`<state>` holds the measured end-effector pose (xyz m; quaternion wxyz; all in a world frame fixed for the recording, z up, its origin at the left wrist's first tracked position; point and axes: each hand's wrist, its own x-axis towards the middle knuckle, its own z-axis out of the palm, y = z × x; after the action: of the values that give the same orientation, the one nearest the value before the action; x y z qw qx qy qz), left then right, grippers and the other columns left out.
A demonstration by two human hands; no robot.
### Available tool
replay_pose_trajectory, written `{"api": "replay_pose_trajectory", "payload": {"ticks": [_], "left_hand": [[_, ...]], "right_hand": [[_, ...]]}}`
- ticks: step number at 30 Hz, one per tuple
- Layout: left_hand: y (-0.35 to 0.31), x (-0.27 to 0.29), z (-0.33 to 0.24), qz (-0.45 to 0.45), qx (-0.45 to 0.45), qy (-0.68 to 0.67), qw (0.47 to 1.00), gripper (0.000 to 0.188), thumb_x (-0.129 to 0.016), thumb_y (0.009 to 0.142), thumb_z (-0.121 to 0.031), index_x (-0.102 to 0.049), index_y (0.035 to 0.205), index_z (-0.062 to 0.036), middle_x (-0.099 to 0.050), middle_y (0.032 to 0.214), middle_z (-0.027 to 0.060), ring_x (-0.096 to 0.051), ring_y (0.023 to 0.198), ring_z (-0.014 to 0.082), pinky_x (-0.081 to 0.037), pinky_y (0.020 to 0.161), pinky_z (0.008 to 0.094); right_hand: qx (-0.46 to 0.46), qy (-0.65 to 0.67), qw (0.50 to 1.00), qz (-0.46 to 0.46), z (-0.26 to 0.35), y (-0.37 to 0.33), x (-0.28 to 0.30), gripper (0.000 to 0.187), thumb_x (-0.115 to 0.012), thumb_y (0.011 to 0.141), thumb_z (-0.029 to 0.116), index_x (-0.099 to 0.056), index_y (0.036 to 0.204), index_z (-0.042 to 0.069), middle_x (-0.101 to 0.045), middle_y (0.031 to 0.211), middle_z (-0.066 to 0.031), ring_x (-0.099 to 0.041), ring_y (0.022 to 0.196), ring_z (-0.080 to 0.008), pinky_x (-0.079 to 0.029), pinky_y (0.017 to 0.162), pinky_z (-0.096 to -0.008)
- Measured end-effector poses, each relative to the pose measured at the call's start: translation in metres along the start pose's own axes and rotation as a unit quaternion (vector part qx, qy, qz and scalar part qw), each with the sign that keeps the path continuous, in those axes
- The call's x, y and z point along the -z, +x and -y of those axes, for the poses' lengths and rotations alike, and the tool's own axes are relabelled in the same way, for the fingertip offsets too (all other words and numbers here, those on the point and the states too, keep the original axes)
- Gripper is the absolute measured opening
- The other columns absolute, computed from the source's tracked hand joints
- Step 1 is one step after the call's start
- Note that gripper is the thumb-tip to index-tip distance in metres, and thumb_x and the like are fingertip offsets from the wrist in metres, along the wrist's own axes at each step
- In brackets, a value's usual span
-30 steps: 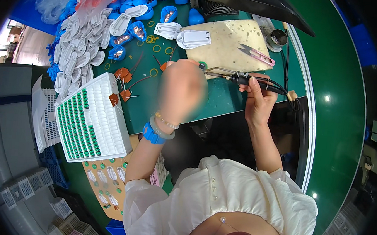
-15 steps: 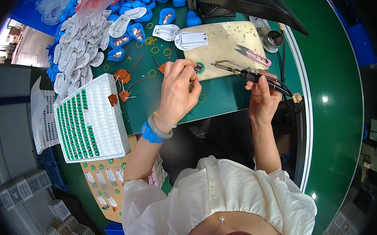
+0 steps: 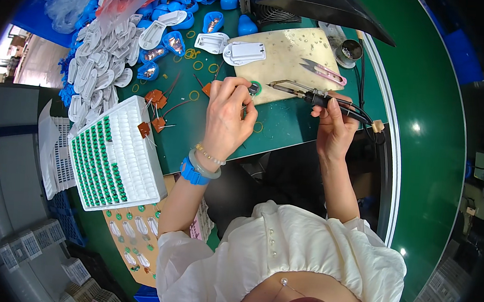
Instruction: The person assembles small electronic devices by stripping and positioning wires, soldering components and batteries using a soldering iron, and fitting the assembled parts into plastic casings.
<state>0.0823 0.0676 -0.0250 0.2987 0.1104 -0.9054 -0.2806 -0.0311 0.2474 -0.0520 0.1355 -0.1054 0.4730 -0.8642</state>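
My right hand (image 3: 333, 124) is wrapped round the dark handle of a soldering iron (image 3: 316, 98) with a thin metal tube along its tip. The iron's tip points left and ends just short of a small round green circuit board (image 3: 255, 88) with a dark part on it. That board is at the left edge of a cream pad (image 3: 288, 50). My left hand (image 3: 229, 111) is closed in a pinch at the board's near left edge; its fingers hide part of the grip. Left of that hand, a brown square part (image 3: 207, 89) with a wire peeks out.
A white tray (image 3: 139, 169) with rows of green parts stands at left. Beyond it lie piles of white casings (image 3: 100, 57) and blue shells (image 3: 174, 42). Pink-handled snips (image 3: 323, 71) rest on the pad, beside a metal cup (image 3: 350, 51). A black hood (image 3: 325, 8) overhangs the back.
The view has shifted very slightly. My right hand and the soldering iron have moved a little to the left; my left hand stays at the circuit board.
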Motion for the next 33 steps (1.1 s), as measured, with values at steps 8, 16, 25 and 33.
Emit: {"api": "replay_pose_trajectory", "payload": {"ticks": [8, 16, 25, 33], "left_hand": [[-0.006, 0.005, 0.003, -0.001, 0.004, 0.014, 1.000, 0.013, -0.067, 0.070, 0.002, -0.056, 0.075, -0.0021, -0.060, 0.103, 0.0088, -0.053, 0.089, 0.0291, -0.045, 0.076, 0.0367], [-0.039, 0.046, 0.029, -0.047, -0.034, 0.086, 0.995, 0.016, -0.063, 0.080, 0.002, -0.063, 0.094, -0.0052, -0.059, 0.108, 0.0085, -0.053, 0.097, 0.0284, -0.047, 0.081, 0.0379], [-0.056, 0.042, 0.025, 0.077, -0.149, 0.115, 0.979, 0.029, -0.066, 0.069, 0.004, -0.062, 0.095, -0.0066, -0.058, 0.109, 0.0100, -0.053, 0.101, 0.0285, -0.049, 0.082, 0.0375], [-0.031, 0.040, 0.007, 0.017, 0.159, -0.280, 0.947, 0.004, -0.061, 0.088, 0.001, -0.058, 0.091, 0.0004, -0.066, 0.086, 0.0060, -0.064, 0.080, 0.0123, -0.052, 0.070, 0.0261]], "right_hand": [[-0.003, -0.003, 1.000, 0.003, 0.001, -0.003, -0.004, 0.020, -0.061, 0.092, 0.010, -0.058, 0.106, -0.003, -0.062, 0.088, -0.0093, -0.063, 0.068, -0.0182, -0.053, 0.063, -0.0282], [0.047, -0.003, 0.998, 0.036, 0.010, 0.002, 0.007, 0.019, -0.056, 0.095, 0.010, -0.057, 0.109, -0.003, -0.063, 0.093, -0.0116, -0.061, 0.073, -0.0177, -0.050, 0.065, -0.0285], [0.054, 0.025, 0.998, 0.035, 0.014, -0.005, 0.002, 0.017, -0.057, 0.095, 0.009, -0.058, 0.106, -0.003, -0.064, 0.092, -0.0101, -0.063, 0.072, -0.0170, -0.051, 0.066, -0.0282], [0.040, 0.046, 0.997, 0.036, 0.007, 0.019, -0.013, 0.014, -0.062, 0.091, 0.006, -0.059, 0.102, -0.002, -0.064, 0.089, -0.0115, -0.065, 0.072, -0.0189, -0.055, 0.066, -0.0291]]}}
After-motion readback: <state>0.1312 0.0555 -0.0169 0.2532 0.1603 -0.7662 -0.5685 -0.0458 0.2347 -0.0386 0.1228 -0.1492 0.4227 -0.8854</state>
